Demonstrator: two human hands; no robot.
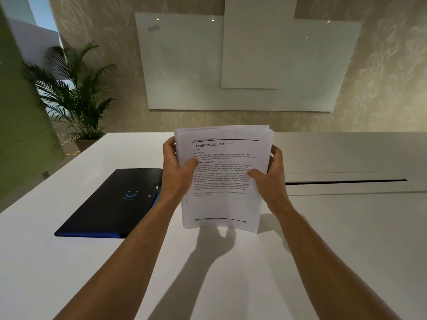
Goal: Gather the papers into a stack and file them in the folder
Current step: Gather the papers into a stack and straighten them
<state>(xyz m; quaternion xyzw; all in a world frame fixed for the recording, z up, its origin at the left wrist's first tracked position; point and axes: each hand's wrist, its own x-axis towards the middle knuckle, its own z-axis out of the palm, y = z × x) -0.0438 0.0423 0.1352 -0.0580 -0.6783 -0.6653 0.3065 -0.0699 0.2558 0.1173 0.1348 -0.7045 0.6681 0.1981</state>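
Observation:
A stack of printed white papers [223,199] stands upright on its lower edge on the white table [346,239], text facing me. My left hand [176,168] grips its left edge, thumb on the front page. My right hand [271,175] grips the right edge the same way. The sheets' top edges are slightly uneven. A dark blue folder [111,204] with a blue smiley mark lies closed and flat on the table, to the left of the papers; my left wrist hides its right edge.
A long dark cable slot [346,181] runs across the table to the right of the papers. A whiteboard [254,65] hangs on the far wall. A potted palm [74,93] stands past the table's far left corner.

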